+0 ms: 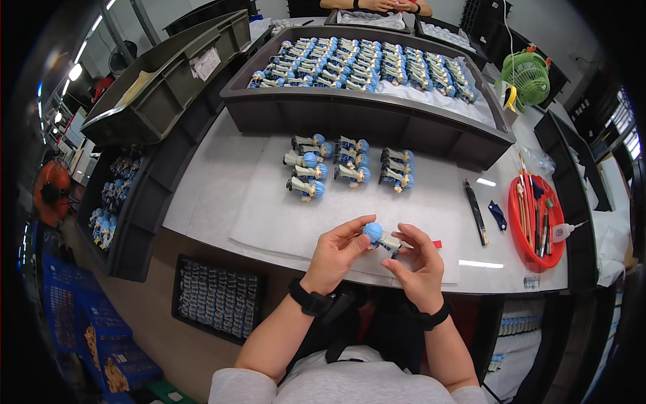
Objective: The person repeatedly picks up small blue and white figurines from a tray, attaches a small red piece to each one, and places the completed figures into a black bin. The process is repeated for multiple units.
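Observation:
Near the table's front edge, a small figurine (373, 233) with blue hair and a pale body lies tilted between my two hands. The thumb and fingers of my left hand (331, 259) close on its head. My right hand (422, 268) curves round its dark feet, thumb and fingers on either side; whether they press on it is hard to tell. Beyond my hands, several matching figurines (352, 162) lie in three columns on a white sheet (262, 219). A small red piece (437, 244) shows beside my right fingers.
A grey crate (356, 104) with rows of figurines stands at the back. To the right are a black pen-like tool (475, 214), a small dark blue piece (498, 215) and a red basket (517, 236) of brushes. Crates (182, 158) line the left. Another person's hands (380, 5) rest at the far side.

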Available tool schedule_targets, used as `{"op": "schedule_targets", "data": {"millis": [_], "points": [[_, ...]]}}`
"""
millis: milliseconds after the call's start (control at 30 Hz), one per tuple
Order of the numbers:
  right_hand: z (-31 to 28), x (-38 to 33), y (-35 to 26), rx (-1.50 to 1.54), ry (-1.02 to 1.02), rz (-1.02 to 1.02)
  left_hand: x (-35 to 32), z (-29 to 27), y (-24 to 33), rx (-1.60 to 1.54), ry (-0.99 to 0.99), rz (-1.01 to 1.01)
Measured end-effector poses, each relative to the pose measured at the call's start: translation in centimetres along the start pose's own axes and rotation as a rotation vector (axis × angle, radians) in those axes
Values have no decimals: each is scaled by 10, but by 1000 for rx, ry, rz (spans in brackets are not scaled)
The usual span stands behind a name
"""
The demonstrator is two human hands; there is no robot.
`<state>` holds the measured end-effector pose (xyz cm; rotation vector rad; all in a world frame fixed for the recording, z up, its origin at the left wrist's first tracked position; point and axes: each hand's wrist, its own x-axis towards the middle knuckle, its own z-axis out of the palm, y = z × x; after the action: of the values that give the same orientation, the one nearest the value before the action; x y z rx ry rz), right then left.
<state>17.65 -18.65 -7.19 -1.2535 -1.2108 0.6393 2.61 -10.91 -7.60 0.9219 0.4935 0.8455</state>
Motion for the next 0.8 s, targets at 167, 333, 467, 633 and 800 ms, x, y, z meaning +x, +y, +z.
{"op": "schedule_targets", "data": {"millis": [167, 333, 467, 633, 800], "points": [[1, -2, 4, 137, 6, 97, 0, 0, 1, -17, -57, 28], [-3, -3, 6, 62, -41, 67, -1, 4, 3, 38, -32, 39], [-3, -3, 2, 71, -45, 43, 1, 6, 1, 92, 26, 17], [-2, -3, 2, 124, -40, 46, 2, 9, 2, 60, 74, -32], [-3, -3, 2, 125, -60, 48, 3, 9, 2, 57, 75, -52]]}}
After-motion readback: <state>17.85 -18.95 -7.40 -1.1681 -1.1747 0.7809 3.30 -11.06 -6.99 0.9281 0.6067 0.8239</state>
